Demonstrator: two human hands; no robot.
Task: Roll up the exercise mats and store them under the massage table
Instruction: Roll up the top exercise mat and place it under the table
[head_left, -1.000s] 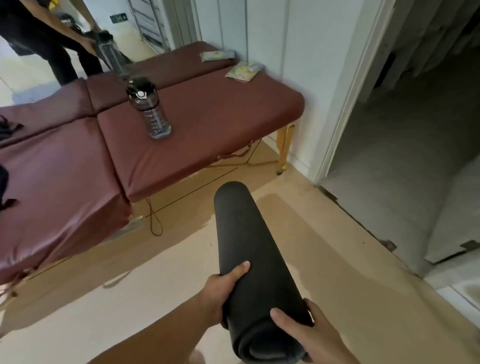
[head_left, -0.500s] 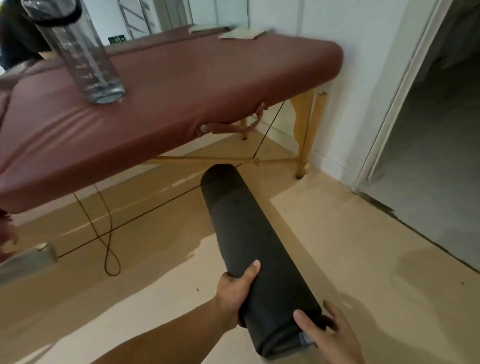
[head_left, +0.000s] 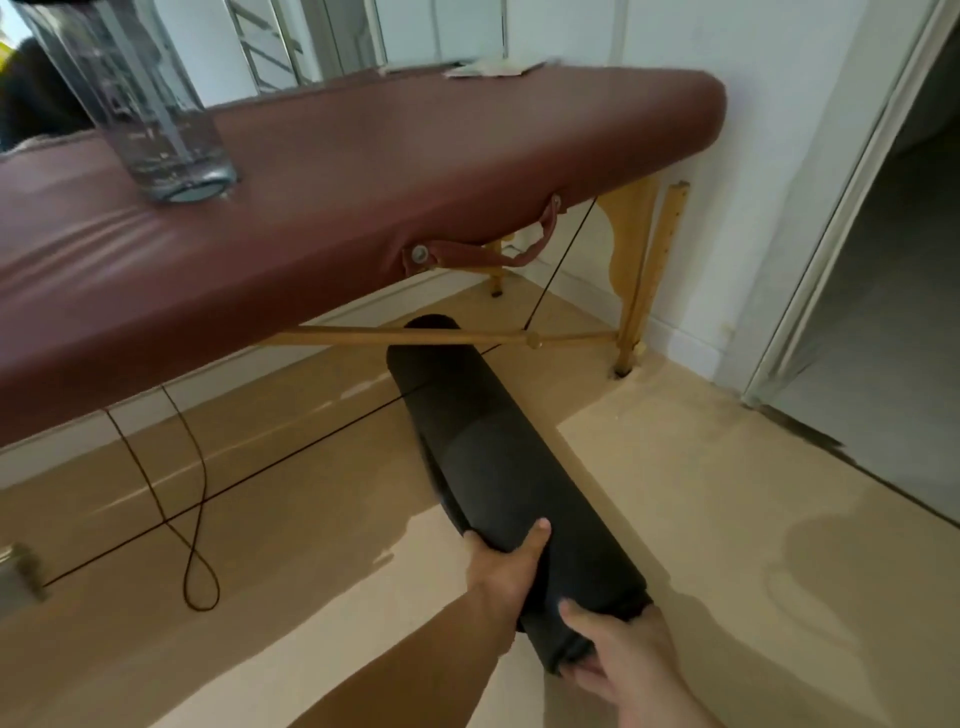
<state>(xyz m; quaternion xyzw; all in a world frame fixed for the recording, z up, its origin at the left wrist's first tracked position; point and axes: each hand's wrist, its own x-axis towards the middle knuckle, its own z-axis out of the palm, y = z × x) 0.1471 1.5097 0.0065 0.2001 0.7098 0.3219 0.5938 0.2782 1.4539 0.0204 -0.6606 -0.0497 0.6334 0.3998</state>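
— Left hand (head_left: 506, 564): what has it got?
— It grips the rolled black exercise mat (head_left: 483, 457) from the side, thumb on top, fingers curled underneath. The right hand (head_left: 623, 660) is wrapped round the roll's near end, thumb over the top.
— Where does the mat point?
— Away from the person, toward the wall. Its far end lies past the wooden crossbar (head_left: 337, 335), below the edge of the maroon padded desk (head_left: 363, 171). Whether it touches the floor (head_left: 727, 519) I cannot tell.
— Anything on the desk?
— A clear water bottle (head_left: 150, 104) stands upright on it. A black cord (head_left: 200, 519) loops on the floor beneath.
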